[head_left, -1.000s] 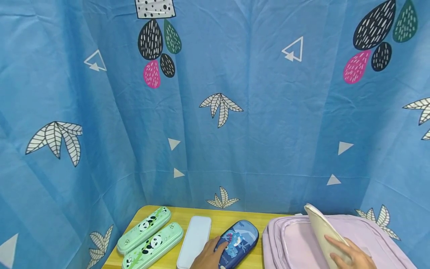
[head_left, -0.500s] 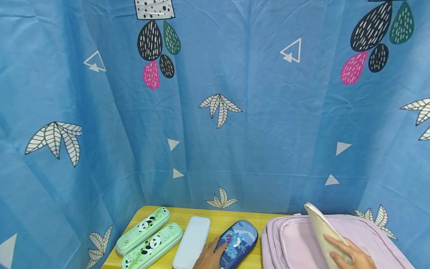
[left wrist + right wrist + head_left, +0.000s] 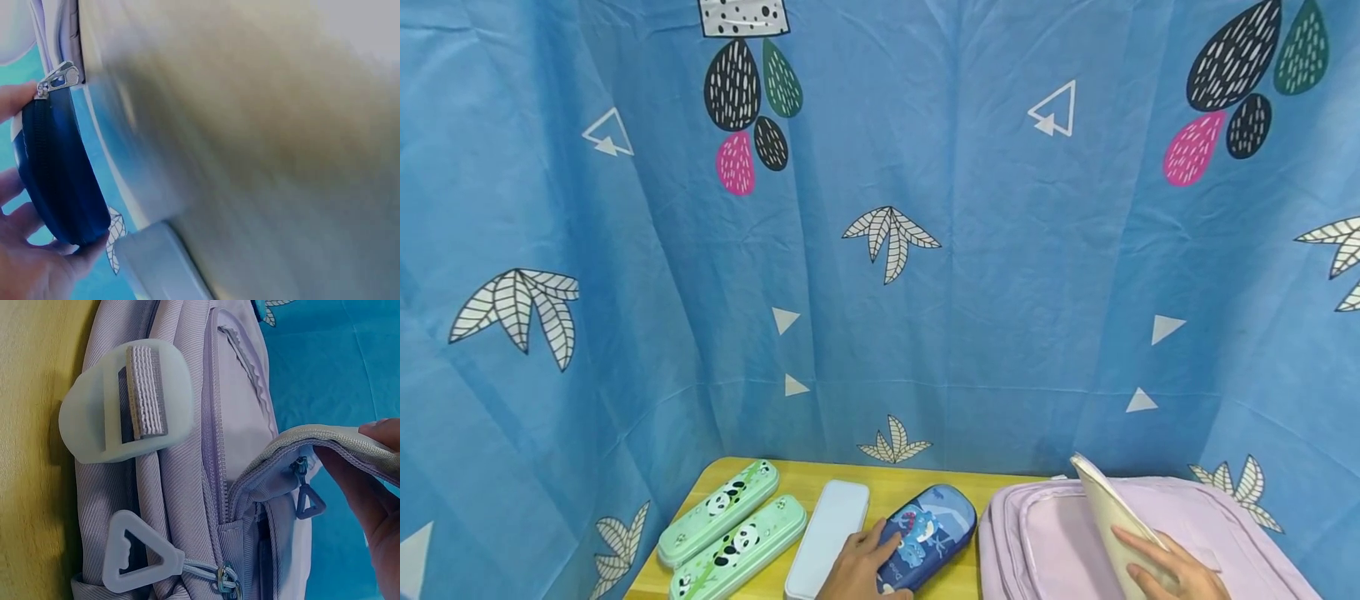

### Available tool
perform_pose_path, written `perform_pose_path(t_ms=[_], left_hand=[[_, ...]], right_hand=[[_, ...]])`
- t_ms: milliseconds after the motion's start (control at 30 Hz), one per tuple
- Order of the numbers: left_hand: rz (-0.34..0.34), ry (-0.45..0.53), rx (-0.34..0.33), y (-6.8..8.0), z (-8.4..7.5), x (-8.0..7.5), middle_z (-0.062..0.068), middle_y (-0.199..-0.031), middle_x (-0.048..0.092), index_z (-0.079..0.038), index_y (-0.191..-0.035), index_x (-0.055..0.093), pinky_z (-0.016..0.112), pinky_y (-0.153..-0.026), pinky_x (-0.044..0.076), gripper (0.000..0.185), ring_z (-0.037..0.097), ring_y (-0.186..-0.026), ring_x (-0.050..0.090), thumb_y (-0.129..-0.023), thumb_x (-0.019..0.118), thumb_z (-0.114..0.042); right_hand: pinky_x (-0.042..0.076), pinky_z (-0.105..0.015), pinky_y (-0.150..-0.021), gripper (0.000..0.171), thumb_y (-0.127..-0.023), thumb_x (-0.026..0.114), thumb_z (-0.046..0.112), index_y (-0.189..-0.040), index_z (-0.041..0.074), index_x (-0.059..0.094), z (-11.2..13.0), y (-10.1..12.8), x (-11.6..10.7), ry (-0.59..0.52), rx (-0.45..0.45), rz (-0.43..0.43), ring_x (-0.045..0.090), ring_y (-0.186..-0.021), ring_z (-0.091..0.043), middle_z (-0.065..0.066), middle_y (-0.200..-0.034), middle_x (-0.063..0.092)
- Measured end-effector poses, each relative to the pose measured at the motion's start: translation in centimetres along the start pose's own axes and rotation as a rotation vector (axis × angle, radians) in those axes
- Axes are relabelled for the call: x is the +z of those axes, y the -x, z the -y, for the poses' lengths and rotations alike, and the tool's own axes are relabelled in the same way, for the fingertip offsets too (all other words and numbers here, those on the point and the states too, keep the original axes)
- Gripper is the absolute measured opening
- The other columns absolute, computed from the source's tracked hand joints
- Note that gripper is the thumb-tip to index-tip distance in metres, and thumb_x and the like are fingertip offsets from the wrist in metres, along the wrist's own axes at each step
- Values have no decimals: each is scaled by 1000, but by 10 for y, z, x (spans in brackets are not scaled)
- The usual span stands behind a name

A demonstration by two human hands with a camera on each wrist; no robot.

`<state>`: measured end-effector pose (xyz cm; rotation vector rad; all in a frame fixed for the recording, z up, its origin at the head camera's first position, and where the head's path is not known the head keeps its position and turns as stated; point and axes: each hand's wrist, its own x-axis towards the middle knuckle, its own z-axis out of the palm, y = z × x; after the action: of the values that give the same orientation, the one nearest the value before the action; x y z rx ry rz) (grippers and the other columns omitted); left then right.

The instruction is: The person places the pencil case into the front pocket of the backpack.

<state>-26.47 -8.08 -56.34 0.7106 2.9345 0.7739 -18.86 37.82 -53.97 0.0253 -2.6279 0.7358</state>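
Note:
A dark blue zipped pencil case point(image 3: 928, 533) with a dinosaur picture sits mid-table in the head view. My left hand point(image 3: 859, 567) grips its near end, fingers along one side. Up close in the left wrist view, the case's zip edge and metal pull point(image 3: 62, 77) face the camera, with a finger near the pull. To the right, my right hand point(image 3: 1176, 571) pinches the cream-lined front flap point(image 3: 1112, 517) of a lilac backpack point(image 3: 1060, 533) and holds it raised. The right wrist view shows the thumb and fingers on opposite faces of that flap, beside the unzipped pocket.
Left of the pencil case lies a plain pale case point(image 3: 831, 533). Two green panda cases point(image 3: 737, 546) lie farther left on the yellow table point(image 3: 805, 471). A pale buckle point(image 3: 94, 419) and triangular pull point(image 3: 140, 556) hang on the backpack. Blue printed curtain point(image 3: 880, 333) surrounds the table.
The blue pencil case has turned slightly, its near end swinging left, and my left hand has shifted with its grip on it. My right hand and the flap have edged slightly left.

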Motion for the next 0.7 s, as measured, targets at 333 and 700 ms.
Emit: perform_pose_path(t_ms=[333,700], left_hand=[[50,74,-23,4,-6,-18,16,-164,54,-22,-155,64,57,-103,56,77,41,-135,55,-90,81,-60],[73,106,224,3,7,-19,11,-167,52,-27,-160,58,39,-95,58,75,28,-136,58,-96,74,-63]], right_hand=[[57,-24,-77,39,-96,84,32,-133,20,79,11,-3,-1,24,14,84,60,-104,8,-18,-132,74],[56,-21,-76,36,-91,89,25,-126,26,83,22,2,6,-10,-46,3,56,-99,15,19,-122,70]])
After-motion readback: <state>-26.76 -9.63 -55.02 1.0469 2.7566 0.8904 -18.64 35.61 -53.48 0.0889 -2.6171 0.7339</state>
